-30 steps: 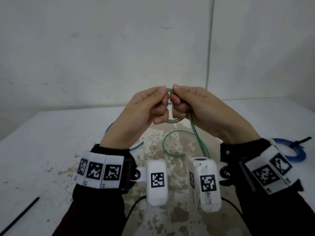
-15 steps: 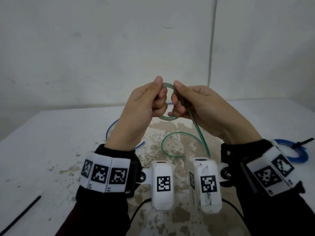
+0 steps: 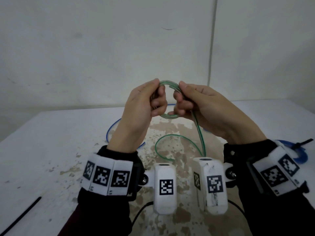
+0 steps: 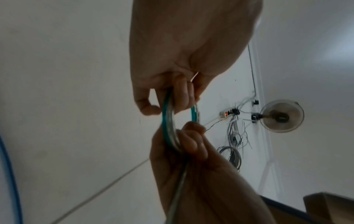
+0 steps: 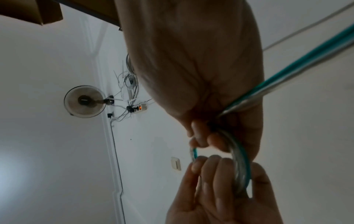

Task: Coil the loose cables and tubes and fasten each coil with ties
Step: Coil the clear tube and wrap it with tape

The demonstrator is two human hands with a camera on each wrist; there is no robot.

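A small coil of green-striped clear tube stands upright in the air above the table. My left hand pinches its left side and my right hand pinches its right side, thumbs on top. The tube's loose tail drops from under my right hand to a wide loop lying on the table. In the left wrist view the coil runs between both hands. The right wrist view shows the coil and the tail leaving my right palm.
A loose blue tube curves on the white table behind my left wrist. A blue coil fastened with a black tie lies at the right edge. One black tie lies at the front left. Walls stand close behind.
Both hands have risen and moved slightly apart. The coil, bunched between the knuckles before, now shows as a round ring between them.
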